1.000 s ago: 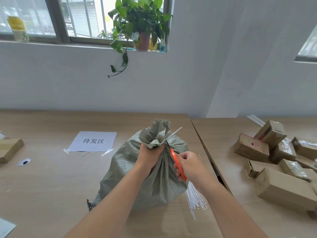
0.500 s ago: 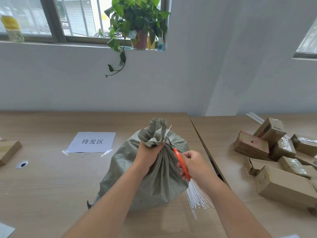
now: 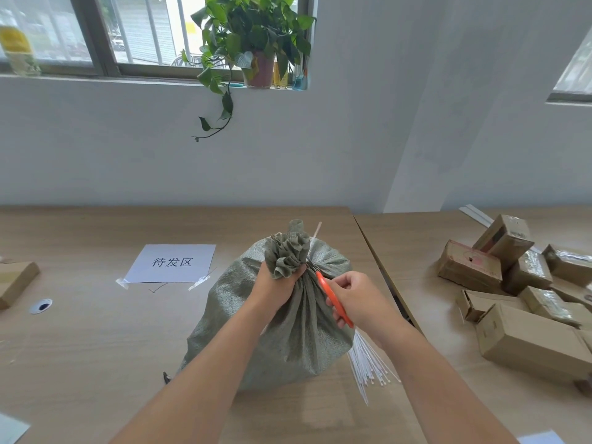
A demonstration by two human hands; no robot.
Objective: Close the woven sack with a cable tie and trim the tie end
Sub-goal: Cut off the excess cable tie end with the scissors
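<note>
a brown box point(image 3: 14, 282) sits at the left edge of the wooden table point(image 3: 80, 341), and a white paper sign point(image 3: 171, 263) is taped down near the table's far edge. the green woven sack point(image 3: 282, 328) stands near the right edge of this table, a bit toward the front. the left hand point(image 3: 275, 288) is wrapped tight around the neck of the sack, fingers curled and pressed together, and the bunched top of the sack puffs out just above them. a thin white cable tie end point(image 3: 317, 228) sticks up past the bunched top, on its right side. the right hand point(image 3: 355, 299) is just right of the neck, fingers closed around the orange scissors point(image 3: 333, 299). the scissor tips reach the neck right beside the left fingers; i cannot tell if the blades are apart. a bundle of white cable ties point(image 3: 368, 366) lies on the table under the right wrist, touching the sack's bottom. many brown boxes point(image 3: 525, 302) are piled on the next table to the right.
</note>
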